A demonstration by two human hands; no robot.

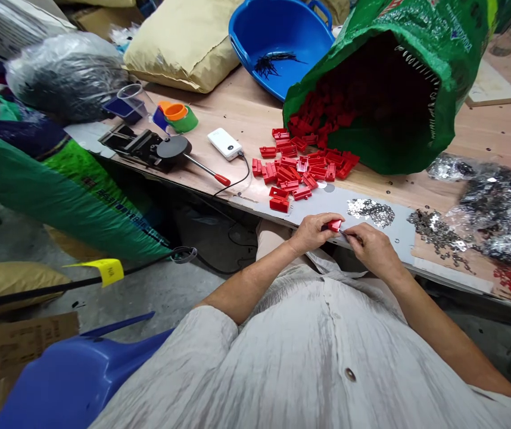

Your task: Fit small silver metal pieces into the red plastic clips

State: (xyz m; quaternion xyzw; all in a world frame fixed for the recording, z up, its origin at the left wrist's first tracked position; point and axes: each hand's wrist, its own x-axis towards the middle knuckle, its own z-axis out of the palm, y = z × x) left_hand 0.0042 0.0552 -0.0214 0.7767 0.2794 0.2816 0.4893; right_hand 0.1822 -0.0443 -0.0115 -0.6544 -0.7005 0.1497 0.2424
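My left hand (313, 231) is closed on a small red plastic clip (335, 225) at the table's front edge. My right hand (371, 245) is pinched beside it, its fingers on a thin metal piece (343, 235) that meets the clip. A heap of the same red clips (300, 167) spills from a tipped green sack (385, 83) just beyond my hands. Shiny small metal parts (370, 210) lie on the grey table strip to the right of the clips.
A blue basin (277, 42) with dark pieces stands at the back. A white power bank (224, 143), a black hand press with a red-tipped lever (166, 150) and an orange and green cup (177, 115) sit left. Bags of metal parts (497, 214) lie right. A blue chair (72, 381) is at lower left.
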